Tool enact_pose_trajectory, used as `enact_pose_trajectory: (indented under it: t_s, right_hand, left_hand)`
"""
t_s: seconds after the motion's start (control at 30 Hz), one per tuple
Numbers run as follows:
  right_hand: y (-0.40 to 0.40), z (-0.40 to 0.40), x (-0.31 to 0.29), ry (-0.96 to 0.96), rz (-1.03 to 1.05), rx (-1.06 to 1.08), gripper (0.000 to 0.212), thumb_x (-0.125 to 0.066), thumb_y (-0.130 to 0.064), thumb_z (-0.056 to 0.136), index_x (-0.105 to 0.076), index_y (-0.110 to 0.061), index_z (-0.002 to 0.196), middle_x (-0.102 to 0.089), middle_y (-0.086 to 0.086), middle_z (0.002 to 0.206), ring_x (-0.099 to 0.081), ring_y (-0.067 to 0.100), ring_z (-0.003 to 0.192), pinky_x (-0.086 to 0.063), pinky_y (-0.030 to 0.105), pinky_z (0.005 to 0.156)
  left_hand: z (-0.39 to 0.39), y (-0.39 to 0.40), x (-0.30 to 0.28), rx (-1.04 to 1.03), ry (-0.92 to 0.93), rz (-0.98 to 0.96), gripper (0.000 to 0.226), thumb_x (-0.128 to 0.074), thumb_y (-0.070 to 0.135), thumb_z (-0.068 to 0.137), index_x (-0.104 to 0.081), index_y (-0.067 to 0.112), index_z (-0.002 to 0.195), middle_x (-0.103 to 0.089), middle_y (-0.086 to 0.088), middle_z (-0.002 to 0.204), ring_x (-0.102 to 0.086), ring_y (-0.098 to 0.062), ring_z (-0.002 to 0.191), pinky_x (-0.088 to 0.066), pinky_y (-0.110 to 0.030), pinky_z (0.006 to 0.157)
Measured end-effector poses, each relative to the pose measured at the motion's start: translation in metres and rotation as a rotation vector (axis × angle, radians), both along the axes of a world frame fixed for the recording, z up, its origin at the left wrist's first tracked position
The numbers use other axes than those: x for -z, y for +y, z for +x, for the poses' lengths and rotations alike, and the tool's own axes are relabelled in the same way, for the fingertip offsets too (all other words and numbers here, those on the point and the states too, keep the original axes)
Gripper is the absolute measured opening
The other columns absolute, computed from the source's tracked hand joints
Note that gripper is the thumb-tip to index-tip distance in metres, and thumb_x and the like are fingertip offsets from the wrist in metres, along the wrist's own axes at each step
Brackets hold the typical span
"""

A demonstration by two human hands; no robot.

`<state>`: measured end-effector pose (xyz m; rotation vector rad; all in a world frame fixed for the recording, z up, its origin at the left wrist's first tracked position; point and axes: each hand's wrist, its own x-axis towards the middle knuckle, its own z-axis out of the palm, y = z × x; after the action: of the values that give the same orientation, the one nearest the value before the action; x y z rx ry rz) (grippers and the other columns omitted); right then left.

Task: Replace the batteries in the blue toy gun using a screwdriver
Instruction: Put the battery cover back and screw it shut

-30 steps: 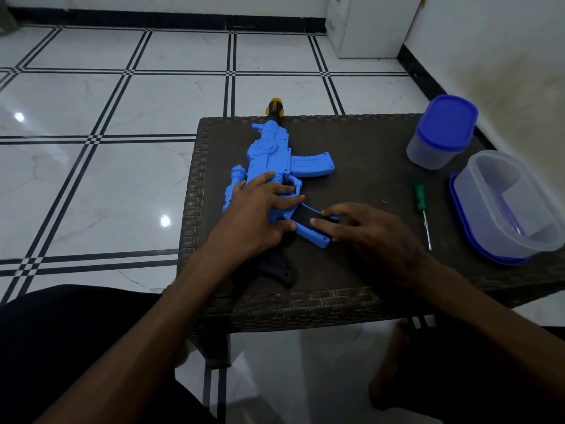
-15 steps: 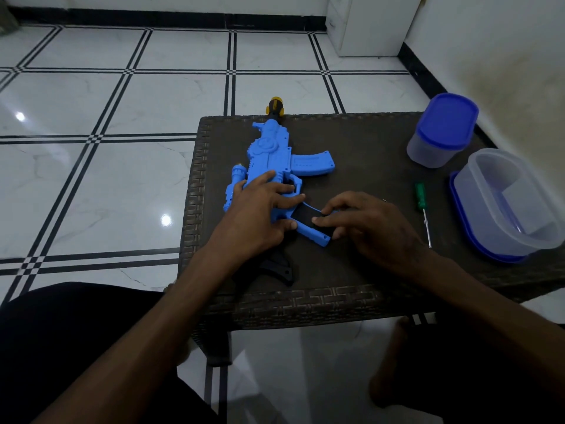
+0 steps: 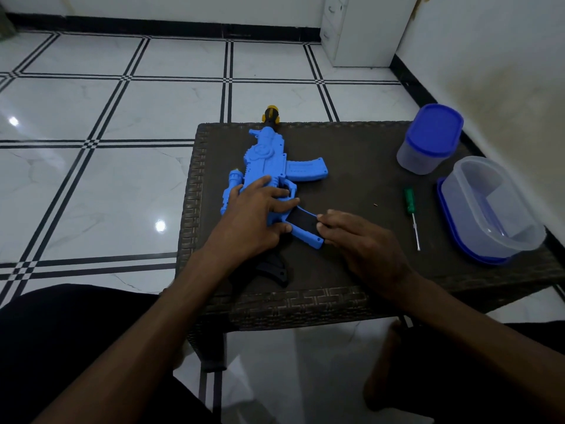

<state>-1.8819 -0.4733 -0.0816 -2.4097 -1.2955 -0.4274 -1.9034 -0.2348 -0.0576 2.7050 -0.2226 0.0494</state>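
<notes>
- Floor [image 3: 122,179]: white glossy tiles with black double lines, light spots reflected; white cabinet [image 3: 363,29] cut off by the top edge, standing in the far corner against the wall [image 3: 504,71]
- Table [image 3: 351,166]: dark woven surface; near right corner hidden by the right forearm, right edge partly covered by containers
- Blue toy gun [image 3: 269,163]: lies flat along the table's left side, muzzle with yellow-black tip [image 3: 271,114] overhanging the far edge; mid-body hidden under the left hand; black stock [image 3: 272,270] near the front edge, dim and hard to make out
- Open tub [image 3: 492,209]: clear, sits on a blue lid at the right edge; contents unclear through glare, looks bare inside
- Lidded jar [image 3: 428,139]: translucent with blue lid, far right corner; contents not visible
- Left hand [image 3: 256,218]: fingers spread flat, pressing down on the gun's body, thumb beside the grip
- Right hand [image 3: 363,243]: fingers curled narrow, tips touching the end of the grip at the black battery cover [image 3: 302,220]; whether the cover is seated or loose cannot tell
- Screwdriver [image 3: 412,215]: green handle, lies untouched on the table between right hand and open tub
- Small speck [image 3: 375,205]: lies left of the screwdriver handle, too small to identify
</notes>
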Motion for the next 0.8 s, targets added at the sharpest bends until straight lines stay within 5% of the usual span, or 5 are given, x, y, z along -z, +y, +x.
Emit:
enact_pose_trajectory:
  t_s: [0.1, 0.2, 0.3, 0.43, 0.8]
  right_hand:
    - [-0.002, -0.002, -0.01, 0.046, -0.048, -0.005, 0.031, -0.051, -0.02, 0.095, -0.07, -0.008, 0.117, -0.065, 0.008, 0.127, -0.061, 0.022, 0.119, -0.045, 0.029, 0.104]
    - [-0.009, -0.004, -0.019, 0.074, 0.018, 0.103, 0.031, -0.057, -0.008, 0.092, -0.066, -0.011, 0.122, -0.065, 0.006, 0.124, -0.058, 0.017, 0.116, -0.041, 0.022, 0.103]
    - [-0.018, 0.011, -0.033, 0.191, 0.092, 0.35, 0.032, -0.061, 0.0, 0.089, -0.065, -0.011, 0.118, -0.066, 0.009, 0.116, -0.059, 0.012, 0.104, -0.047, 0.025, 0.094]
    - [-0.032, 0.043, -0.045, 0.42, -0.119, 0.568, 0.027, -0.058, -0.014, 0.094, -0.064, -0.011, 0.121, -0.063, 0.011, 0.119, -0.059, 0.02, 0.107, -0.044, 0.028, 0.092]
    - [-0.03, 0.067, -0.041, 0.48, -0.236, 0.583, 0.019, -0.063, -0.013, 0.091, -0.065, -0.01, 0.11, -0.064, 0.011, 0.114, -0.06, 0.024, 0.106, -0.042, 0.027, 0.087]
  left_hand:
    - [0.0, 0.002, 0.002, 0.008, -0.017, 0.023, 0.054, -0.069, 0.041, 0.084, -0.052, 0.039, 0.135, -0.047, 0.013, 0.146, -0.019, -0.016, 0.147, -0.019, -0.055, 0.115]
    - [-0.001, 0.005, 0.003, 0.017, -0.038, 0.016, 0.054, -0.067, 0.044, 0.084, -0.051, 0.041, 0.135, -0.047, 0.014, 0.145, -0.021, -0.015, 0.147, -0.022, -0.055, 0.114]
    - [-0.002, 0.006, 0.002, 0.02, -0.046, 0.02, 0.054, -0.066, 0.045, 0.085, -0.05, 0.042, 0.136, -0.047, 0.014, 0.145, -0.022, -0.015, 0.146, -0.023, -0.056, 0.114]
    - [-0.001, 0.005, 0.0, 0.022, -0.03, 0.047, 0.054, -0.066, 0.046, 0.085, -0.049, 0.042, 0.137, -0.046, 0.015, 0.145, -0.021, -0.014, 0.146, -0.023, -0.053, 0.114]
    - [-0.002, 0.005, -0.002, 0.024, -0.023, 0.058, 0.055, -0.065, 0.046, 0.086, -0.048, 0.042, 0.137, -0.045, 0.015, 0.146, -0.02, -0.013, 0.147, -0.023, -0.052, 0.114]
